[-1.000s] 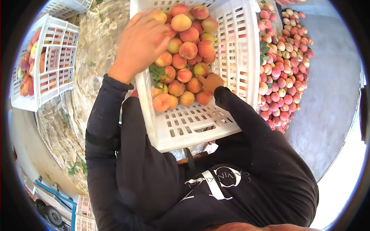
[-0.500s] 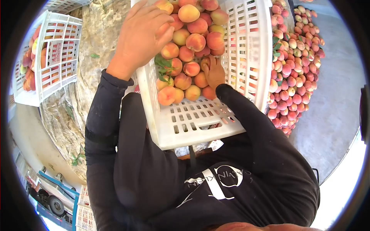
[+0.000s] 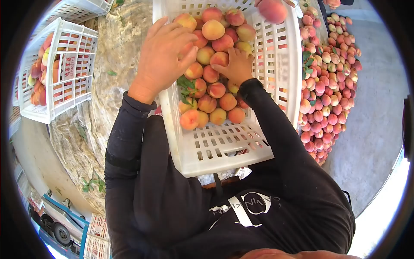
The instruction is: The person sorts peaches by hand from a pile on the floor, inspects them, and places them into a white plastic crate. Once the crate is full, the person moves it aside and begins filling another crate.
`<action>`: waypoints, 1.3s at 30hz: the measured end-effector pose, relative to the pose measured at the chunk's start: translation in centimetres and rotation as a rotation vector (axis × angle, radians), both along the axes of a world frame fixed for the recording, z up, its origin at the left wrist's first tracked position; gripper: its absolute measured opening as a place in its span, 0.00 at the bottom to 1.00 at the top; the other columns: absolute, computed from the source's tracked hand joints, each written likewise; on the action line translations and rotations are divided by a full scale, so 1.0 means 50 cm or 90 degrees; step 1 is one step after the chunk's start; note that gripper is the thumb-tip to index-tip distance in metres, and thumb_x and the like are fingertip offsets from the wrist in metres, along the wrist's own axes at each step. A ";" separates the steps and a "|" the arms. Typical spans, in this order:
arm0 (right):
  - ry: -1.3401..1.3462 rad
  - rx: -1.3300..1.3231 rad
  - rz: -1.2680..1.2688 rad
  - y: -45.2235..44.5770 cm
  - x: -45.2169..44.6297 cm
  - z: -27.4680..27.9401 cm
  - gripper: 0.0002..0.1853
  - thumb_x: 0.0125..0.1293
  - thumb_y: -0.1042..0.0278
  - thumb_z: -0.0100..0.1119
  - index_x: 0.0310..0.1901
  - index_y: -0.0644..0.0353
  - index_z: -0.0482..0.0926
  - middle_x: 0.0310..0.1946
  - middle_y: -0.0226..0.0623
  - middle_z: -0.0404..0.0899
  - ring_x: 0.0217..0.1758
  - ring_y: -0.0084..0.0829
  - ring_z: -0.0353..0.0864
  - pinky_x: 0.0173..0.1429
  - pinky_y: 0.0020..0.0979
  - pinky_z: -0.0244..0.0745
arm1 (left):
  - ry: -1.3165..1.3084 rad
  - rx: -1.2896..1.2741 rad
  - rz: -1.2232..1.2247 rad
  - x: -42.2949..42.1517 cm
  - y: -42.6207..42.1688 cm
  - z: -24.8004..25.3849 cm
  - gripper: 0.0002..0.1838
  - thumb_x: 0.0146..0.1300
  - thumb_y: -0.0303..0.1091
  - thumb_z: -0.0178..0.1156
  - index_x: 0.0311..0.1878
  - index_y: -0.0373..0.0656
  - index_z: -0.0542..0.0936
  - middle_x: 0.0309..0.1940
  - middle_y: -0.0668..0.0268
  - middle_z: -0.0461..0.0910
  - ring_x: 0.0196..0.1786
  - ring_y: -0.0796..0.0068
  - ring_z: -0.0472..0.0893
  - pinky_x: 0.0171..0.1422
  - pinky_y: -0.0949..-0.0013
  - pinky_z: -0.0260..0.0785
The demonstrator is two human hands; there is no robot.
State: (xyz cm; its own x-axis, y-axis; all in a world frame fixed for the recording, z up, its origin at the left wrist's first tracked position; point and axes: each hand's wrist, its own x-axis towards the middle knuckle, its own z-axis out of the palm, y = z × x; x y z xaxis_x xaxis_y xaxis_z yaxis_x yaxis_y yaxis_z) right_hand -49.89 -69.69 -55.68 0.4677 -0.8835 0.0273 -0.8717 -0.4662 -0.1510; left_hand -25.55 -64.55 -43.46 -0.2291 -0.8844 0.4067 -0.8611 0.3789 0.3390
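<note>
A white plastic crate (image 3: 224, 163) tilts toward me over my lap, with yellow-red peaches (image 3: 207, 103) spread inside it. My left hand (image 3: 166, 60) reaches over the crate's left wall, its fingers curled round a peach (image 3: 186, 50) partly hidden between fingers and thumb. Among the peaches in the middle right lies my right hand (image 3: 237, 67), fingers apart and thumb stretched out beside a peach (image 3: 220, 58). What is beneath its palm is hidden. Green leaves (image 3: 186, 85) stick to the peaches near the left wall.
At the top right edge, another person's fingers (image 3: 291, 3) show near a blurred red peach (image 3: 272, 11) above the crate wall. A large peach heap (image 3: 327, 95) lies to the right. Left stands another crate (image 3: 51, 103) with peaches, on a stained cloth (image 3: 116, 47).
My right hand has moved up among the peaches, from the lower right toward the middle. My left hand stays at the left wall. A peach and another person's fingers have appeared at the top right.
</note>
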 end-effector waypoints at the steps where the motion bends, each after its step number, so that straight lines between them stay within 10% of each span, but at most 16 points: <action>1: -0.002 0.000 0.000 -0.011 0.002 -0.005 0.36 0.50 0.39 0.65 0.54 0.58 0.74 0.53 0.44 0.75 0.57 0.48 0.73 0.60 0.55 0.63 | -0.002 0.000 0.000 0.001 0.000 0.002 0.09 0.62 0.38 0.59 0.42 0.47 0.82 0.47 0.67 0.82 0.54 0.65 0.77 0.73 0.55 0.55; 7: 0.082 0.309 0.080 0.004 -0.009 0.122 0.35 0.49 0.37 0.63 0.55 0.51 0.74 0.52 0.43 0.76 0.56 0.48 0.75 0.57 0.60 0.63 | 0.038 -0.016 0.010 0.000 0.001 -0.006 0.09 0.62 0.38 0.60 0.42 0.46 0.82 0.46 0.66 0.82 0.55 0.64 0.76 0.73 0.55 0.54; 9: 0.435 0.519 0.342 0.033 -0.013 0.156 0.28 0.51 0.44 0.62 0.52 0.50 0.76 0.45 0.42 0.79 0.51 0.48 0.78 0.54 0.56 0.68 | 0.045 -0.016 0.003 0.001 0.002 -0.004 0.10 0.62 0.39 0.60 0.42 0.46 0.82 0.46 0.66 0.82 0.56 0.64 0.76 0.73 0.55 0.54; 16: 0.030 0.219 0.176 -0.011 -0.057 0.073 0.18 0.56 0.56 0.60 0.47 0.54 0.76 0.36 0.44 0.79 0.40 0.49 0.80 0.44 0.46 0.74 | 0.040 -0.032 0.002 -0.001 0.003 -0.001 0.09 0.62 0.39 0.60 0.42 0.46 0.81 0.46 0.66 0.81 0.56 0.64 0.76 0.73 0.55 0.54; 24: -0.199 0.025 -0.065 -0.075 0.039 -0.021 0.34 0.50 0.52 0.68 0.54 0.61 0.68 0.48 0.52 0.72 0.48 0.52 0.76 0.50 0.47 0.74 | 0.065 -0.029 -0.005 -0.001 0.000 0.002 0.09 0.56 0.34 0.62 0.39 0.43 0.81 0.43 0.65 0.81 0.54 0.63 0.76 0.71 0.53 0.58; 31: -0.125 0.170 -0.074 -0.124 0.018 -0.042 0.34 0.49 0.51 0.67 0.56 0.56 0.68 0.49 0.52 0.71 0.48 0.52 0.76 0.52 0.44 0.74 | 0.041 0.013 -0.007 0.001 -0.001 0.008 0.10 0.61 0.38 0.60 0.43 0.47 0.82 0.47 0.66 0.82 0.56 0.63 0.76 0.73 0.52 0.53; 36: 0.093 0.696 0.363 -0.119 -0.033 0.099 0.18 0.55 0.53 0.61 0.44 0.55 0.79 0.35 0.40 0.82 0.44 0.41 0.82 0.47 0.41 0.74 | 0.040 0.018 -0.004 0.000 0.001 0.008 0.10 0.60 0.38 0.61 0.43 0.47 0.82 0.47 0.66 0.82 0.56 0.64 0.76 0.73 0.53 0.54; 39: 0.078 0.340 0.242 -0.130 -0.009 0.081 0.14 0.59 0.55 0.56 0.37 0.58 0.81 0.24 0.39 0.81 0.30 0.43 0.80 0.38 0.42 0.74 | 0.038 0.021 -0.002 -0.001 0.002 0.010 0.10 0.60 0.37 0.61 0.44 0.48 0.82 0.47 0.66 0.82 0.57 0.64 0.76 0.73 0.53 0.53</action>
State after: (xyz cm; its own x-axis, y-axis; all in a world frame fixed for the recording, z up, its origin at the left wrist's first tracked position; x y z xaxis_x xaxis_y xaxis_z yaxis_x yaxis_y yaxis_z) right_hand -50.33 -76.20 -51.61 0.7216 -0.5335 -0.4412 -0.6865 -0.6338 -0.3564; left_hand -25.62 -64.46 -42.94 -0.2077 -0.8967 0.3908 -0.8375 0.3694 0.4026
